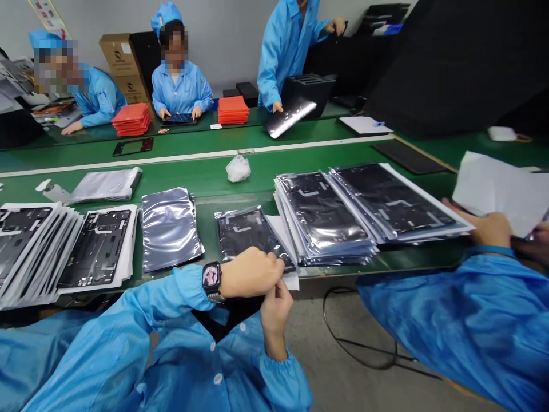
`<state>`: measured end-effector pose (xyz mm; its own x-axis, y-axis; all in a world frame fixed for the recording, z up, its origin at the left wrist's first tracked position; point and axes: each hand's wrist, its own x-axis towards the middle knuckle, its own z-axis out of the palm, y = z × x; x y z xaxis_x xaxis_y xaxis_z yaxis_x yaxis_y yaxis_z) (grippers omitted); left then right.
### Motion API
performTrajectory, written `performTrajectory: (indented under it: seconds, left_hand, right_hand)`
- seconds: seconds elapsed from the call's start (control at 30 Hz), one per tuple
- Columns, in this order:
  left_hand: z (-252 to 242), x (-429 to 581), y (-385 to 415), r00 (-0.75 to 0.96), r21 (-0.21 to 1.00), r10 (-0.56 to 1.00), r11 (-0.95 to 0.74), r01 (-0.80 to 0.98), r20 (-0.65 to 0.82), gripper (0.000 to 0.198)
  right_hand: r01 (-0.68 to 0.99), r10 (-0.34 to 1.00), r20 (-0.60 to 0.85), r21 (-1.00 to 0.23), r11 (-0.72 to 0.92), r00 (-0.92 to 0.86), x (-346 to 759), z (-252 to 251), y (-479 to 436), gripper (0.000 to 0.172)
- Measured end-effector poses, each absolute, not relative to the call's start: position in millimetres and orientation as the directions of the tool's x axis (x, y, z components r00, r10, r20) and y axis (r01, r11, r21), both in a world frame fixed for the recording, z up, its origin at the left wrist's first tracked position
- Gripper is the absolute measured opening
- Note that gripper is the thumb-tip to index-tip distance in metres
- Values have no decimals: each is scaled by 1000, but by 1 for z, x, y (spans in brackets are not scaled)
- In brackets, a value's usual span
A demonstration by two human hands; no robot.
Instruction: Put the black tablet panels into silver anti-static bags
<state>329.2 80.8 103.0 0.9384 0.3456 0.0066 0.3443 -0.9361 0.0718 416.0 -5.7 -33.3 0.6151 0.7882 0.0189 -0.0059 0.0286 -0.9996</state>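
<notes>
A black panel in a shiny antistatic bag (241,228) lies at the table's near edge in front of me. My left hand (253,272), with a watch on its wrist, is closed over the bag's near right end. Just below it, my right hand (277,312) has its fingers pinched together at the same end; the exact spot they grip is partly hidden. A white sheet (283,232) shows beside and under the bag. To its left is a pile of empty-looking silvery antistatic bags (170,229). Piles of bagged panels (323,212) stand to the right.
Bare black panels (96,246) stacked with white sheets lie at left. A crumpled clear plastic piece (238,169) sits on the green table (184,166). At right, a co-worker's hand (491,232) is beside a white sheet (500,191). Several co-workers and orange stacks (233,110) are across.
</notes>
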Motion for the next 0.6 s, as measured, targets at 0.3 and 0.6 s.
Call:
performTrajectory:
  seconds: [0.3,0.6]
  left_hand:
    - [92,339,72,921,74,388,-919,387,9,18]
    - [21,278,22,240,833,930,-358,422,278,21]
  right_hand:
    - [-170,773,-83,-985,33,629,427,-36,-6,47]
    - [-269,672,-269,-957,-108,690,446,-54,-3,49]
